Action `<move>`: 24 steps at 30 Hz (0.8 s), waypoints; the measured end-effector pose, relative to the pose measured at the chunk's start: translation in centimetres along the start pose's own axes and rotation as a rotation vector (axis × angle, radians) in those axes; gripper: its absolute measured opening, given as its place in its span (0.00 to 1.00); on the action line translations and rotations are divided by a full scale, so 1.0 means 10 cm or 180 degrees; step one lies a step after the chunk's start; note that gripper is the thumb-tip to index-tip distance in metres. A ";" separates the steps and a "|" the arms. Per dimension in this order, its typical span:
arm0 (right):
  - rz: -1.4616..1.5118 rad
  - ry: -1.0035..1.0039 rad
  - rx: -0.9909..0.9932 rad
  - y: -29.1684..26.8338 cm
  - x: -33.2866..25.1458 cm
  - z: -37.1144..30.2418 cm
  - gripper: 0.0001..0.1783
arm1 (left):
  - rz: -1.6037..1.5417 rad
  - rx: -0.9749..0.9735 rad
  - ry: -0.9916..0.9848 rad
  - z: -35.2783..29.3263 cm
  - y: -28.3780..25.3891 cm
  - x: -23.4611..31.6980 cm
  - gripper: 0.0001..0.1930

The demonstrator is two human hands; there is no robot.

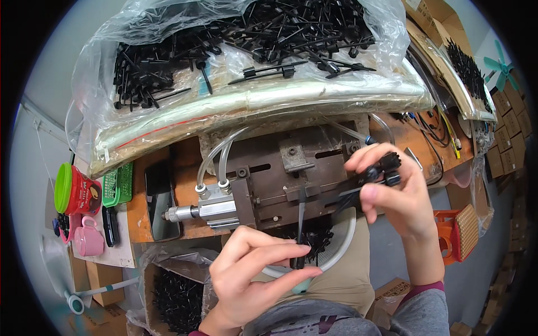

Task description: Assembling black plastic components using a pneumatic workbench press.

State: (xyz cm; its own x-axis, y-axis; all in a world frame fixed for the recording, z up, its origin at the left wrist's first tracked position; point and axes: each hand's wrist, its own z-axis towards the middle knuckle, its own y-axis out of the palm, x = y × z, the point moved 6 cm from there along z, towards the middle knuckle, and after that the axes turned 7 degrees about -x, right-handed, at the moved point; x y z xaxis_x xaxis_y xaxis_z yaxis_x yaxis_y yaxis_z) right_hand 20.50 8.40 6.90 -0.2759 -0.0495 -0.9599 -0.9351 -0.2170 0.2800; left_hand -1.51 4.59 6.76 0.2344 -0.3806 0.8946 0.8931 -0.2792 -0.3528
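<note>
Fingertips of the left hand (246, 270) pinch one black strap (301, 224) by its thicker end, on the near side of the metal fixture (266, 182), its thin end pointing toward that fixture, though whether they touch I cannot tell. The right hand (404, 193) clasps a bunch of black straps (386, 166) over the fixture's right end. Such a small pinch could let the single strap twist if it snags on the fixture, and loosened right fingers could shed pieces from the crowded bunch.
</note>
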 end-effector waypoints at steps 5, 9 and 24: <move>-0.1267 -0.1032 0.0724 -0.04 -0.09 -0.16 0.17 | 0.1015 0.0042 0.0321 -0.02 0.36 -0.22 0.17; -0.2011 -0.1489 0.0693 0.03 -0.10 -0.33 0.20 | 0.2102 -0.0141 0.0686 0.01 0.53 -0.28 0.15; -0.3905 -0.2167 0.0377 0.34 -0.01 -0.68 0.22 | -0.0045 -0.0224 0.0142 0.14 0.34 -0.07 0.17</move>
State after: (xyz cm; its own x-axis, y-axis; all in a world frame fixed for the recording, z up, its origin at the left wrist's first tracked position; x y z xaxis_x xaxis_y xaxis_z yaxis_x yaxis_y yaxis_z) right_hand 18.84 1.06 7.85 0.6971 0.5909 -0.4061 -0.6595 0.3063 -0.6864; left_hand 1.87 5.11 5.28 0.2031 -0.4147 0.8870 0.8667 -0.3455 -0.3599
